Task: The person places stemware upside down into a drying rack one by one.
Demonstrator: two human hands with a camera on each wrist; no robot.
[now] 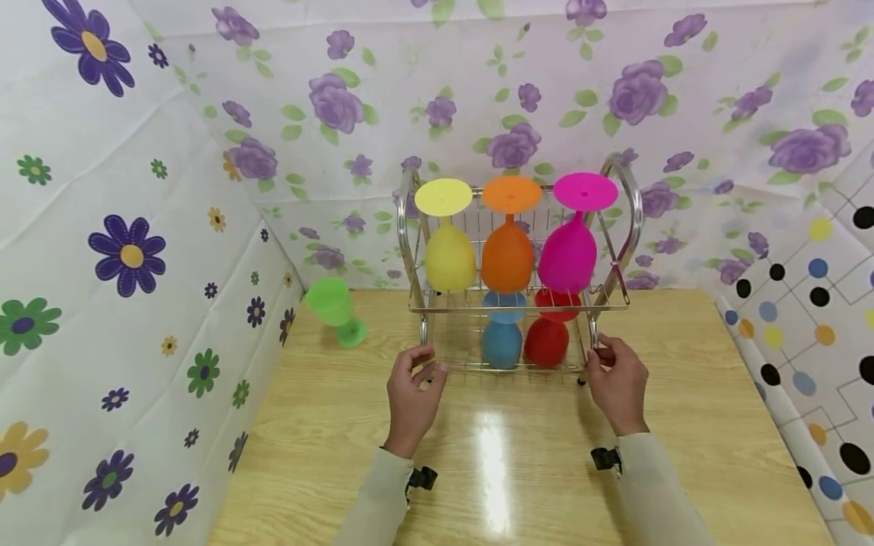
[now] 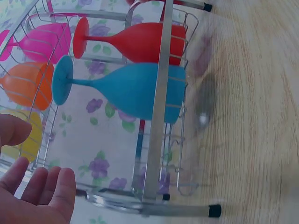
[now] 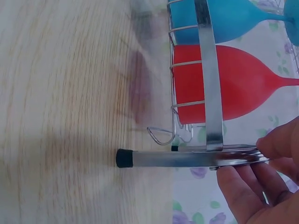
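A two-tier metal wire rack (image 1: 519, 309) stands in front of me. Upside down on its upper tier are a yellow goblet (image 1: 451, 262), an orange goblet (image 1: 507, 262) and a magenta goblet (image 1: 567, 265). The lower tier carries a blue goblet (image 1: 501, 346) and a red goblet (image 1: 546, 343), also inverted. My right hand (image 1: 620, 383) pinches the rack's right front leg (image 3: 187, 159) between thumb and fingers. By the left front leg, my left hand (image 1: 416, 394) has loosely bent fingers (image 2: 63, 191) with nothing between them.
A green goblet (image 1: 331, 302) stands upright on the wooden table (image 1: 328, 417), left of the rack. Floral cloth (image 1: 382, 91) hangs behind, with patterned cloths along both sides. The rack's feet have black end caps (image 3: 124, 158).
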